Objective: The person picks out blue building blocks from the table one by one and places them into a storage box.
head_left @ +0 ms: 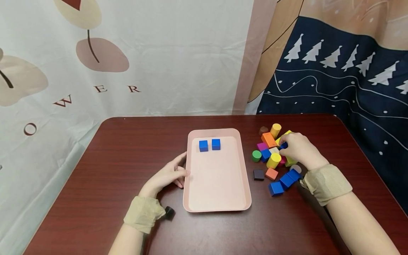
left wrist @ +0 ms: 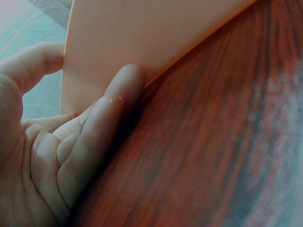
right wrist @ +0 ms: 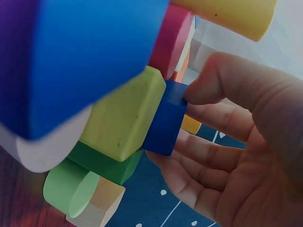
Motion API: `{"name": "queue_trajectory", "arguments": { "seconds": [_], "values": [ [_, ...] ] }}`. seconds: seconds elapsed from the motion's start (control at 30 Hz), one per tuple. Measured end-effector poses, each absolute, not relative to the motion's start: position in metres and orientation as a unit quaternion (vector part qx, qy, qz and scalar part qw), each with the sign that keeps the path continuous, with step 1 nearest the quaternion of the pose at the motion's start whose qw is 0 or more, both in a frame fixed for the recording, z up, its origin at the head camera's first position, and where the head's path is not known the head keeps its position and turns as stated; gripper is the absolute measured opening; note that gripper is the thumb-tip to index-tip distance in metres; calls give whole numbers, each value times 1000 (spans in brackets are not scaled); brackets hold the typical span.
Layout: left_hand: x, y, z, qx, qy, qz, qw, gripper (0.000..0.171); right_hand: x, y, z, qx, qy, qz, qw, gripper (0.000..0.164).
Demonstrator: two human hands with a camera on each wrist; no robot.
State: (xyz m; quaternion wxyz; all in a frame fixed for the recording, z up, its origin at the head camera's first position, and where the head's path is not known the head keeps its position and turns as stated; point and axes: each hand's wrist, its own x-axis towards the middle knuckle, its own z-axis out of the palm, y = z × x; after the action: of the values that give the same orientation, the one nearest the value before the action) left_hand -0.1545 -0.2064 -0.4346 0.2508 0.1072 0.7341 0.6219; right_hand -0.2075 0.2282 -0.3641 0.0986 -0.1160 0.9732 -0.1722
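Note:
My left hand (head_left: 169, 173) holds the left edge of a pink rectangular tray (head_left: 218, 198). Its thumb lies at the rim, and in the left wrist view the other fingers rest against the tray's outer wall (left wrist: 109, 42). Inside the tray, near its far end, sit two blue cubes, a left one (head_left: 203, 146) and a right one (head_left: 216, 144). My right hand (head_left: 301, 150) is over the pile of coloured blocks on the right. Between thumb and fingers it pinches a blue block (right wrist: 166, 120), which overlaps a yellow-green block (right wrist: 124, 113) in the right wrist view.
Around the right hand lie an orange block (head_left: 268, 140), yellow cylinders (head_left: 273, 161), a green cylinder (head_left: 256, 156) and a black block (head_left: 258, 175). More blue blocks (head_left: 276, 188) lie toward the front. Patterned cloth (head_left: 191, 63) hangs behind the dark red wooden table (head_left: 127, 159).

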Motion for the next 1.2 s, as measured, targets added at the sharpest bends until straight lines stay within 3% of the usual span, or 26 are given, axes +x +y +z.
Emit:
{"name": "queue_trajectory", "arguments": {
  "seconds": [0.27, 0.67, 1.2],
  "values": [
    [-153, -206, -432, 110, 733, 623, 250, 74, -208, 225, -358, -125, 974, -175, 79, 29],
    [-153, -206, -431, 107, 735, 622, 248, 74, -208, 219, -348, -157, 971, -179, 1, 27],
    [-153, -205, -431, 98, 736, 620, 253, 76, -198, 186, -318, -216, 951, -218, -40, 24]
  ]
}}
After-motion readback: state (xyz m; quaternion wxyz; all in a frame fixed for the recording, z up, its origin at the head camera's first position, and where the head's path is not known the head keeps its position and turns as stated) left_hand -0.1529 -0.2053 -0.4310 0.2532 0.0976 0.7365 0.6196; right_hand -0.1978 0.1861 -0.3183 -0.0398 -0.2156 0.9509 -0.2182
